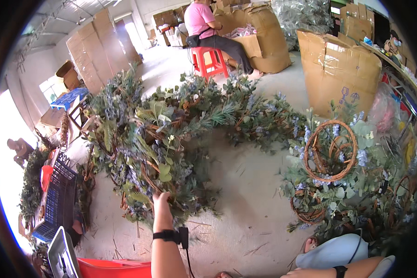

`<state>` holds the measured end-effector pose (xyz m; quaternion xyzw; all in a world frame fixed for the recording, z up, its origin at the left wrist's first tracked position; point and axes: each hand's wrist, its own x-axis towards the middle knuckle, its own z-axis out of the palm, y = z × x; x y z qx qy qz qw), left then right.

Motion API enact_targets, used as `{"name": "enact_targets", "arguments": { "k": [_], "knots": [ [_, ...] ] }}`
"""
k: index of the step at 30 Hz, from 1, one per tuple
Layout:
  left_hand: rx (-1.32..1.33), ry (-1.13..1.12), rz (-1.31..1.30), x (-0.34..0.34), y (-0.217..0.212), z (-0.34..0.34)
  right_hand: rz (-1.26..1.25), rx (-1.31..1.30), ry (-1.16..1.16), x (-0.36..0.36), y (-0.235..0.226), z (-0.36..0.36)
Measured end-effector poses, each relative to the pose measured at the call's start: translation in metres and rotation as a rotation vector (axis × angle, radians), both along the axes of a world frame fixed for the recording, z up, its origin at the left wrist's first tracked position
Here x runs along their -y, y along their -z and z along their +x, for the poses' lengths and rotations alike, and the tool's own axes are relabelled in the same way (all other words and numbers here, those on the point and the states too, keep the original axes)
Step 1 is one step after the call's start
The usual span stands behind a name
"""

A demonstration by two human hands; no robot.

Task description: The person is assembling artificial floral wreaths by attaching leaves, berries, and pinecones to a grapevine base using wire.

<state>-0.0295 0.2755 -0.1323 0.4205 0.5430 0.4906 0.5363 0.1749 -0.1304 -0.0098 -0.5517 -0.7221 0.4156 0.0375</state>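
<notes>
My left hand (162,201) reaches forward and closes on the near edge of a leafy wreath (146,157), where a brown twig shows. This wreath has green leaves, fern fronds and small blue-purple flowers, and it lies against a heap of similar wreaths (199,99). Where one wreath ends and another begins is hard to make out. My right hand (303,272) rests low beside my knee, cut off by the picture's lower edge, so its fingers are hidden. Another pile of wreaths (338,194) lies on the right, with a bare vine ring (330,150) standing out on top.
A red tub (113,268) and a grey tray (64,255) stand at lower left, near a dark blue crate (55,199). Ahead, a person in pink (201,21) sits on a red stool (209,60) by large cartons (340,69). Stem scraps litter the floor.
</notes>
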Motion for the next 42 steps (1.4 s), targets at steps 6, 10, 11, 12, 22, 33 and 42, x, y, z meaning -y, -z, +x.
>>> {"name": "enact_targets", "arguments": {
  "k": [6, 10, 11, 12, 22, 33, 42],
  "knots": [
    [-0.795, 0.167, 0.227, 0.076, -0.06, 0.023, 0.155, 0.006, -0.03, 0.009, 0.005, -0.001],
    [-0.829, 0.284, 0.228, 0.136, -0.101, 0.025, 0.283, -0.087, -0.028, 0.024, 0.007, -0.001],
    [-0.887, 0.286, 0.233, 0.146, -0.111, 0.021, 0.293, -0.104, -0.037, 0.027, 0.005, 0.001],
    [-0.945, 0.288, 0.238, 0.152, -0.12, 0.015, 0.303, -0.123, -0.046, 0.028, 0.003, 0.002],
    [-1.879, 0.363, 0.744, 0.21, -0.219, -0.034, 0.42, -0.195, -0.095, 0.057, -0.012, 0.014],
    [-1.9, 1.243, 1.175, 0.302, -0.234, 0.036, 0.456, -0.206, -0.106, 0.061, -0.03, 0.007],
    [-1.873, 1.373, 1.392, 0.306, -0.188, 0.071, 0.777, -0.512, 0.46, 0.024, -0.036, 0.032]
  ]
}}
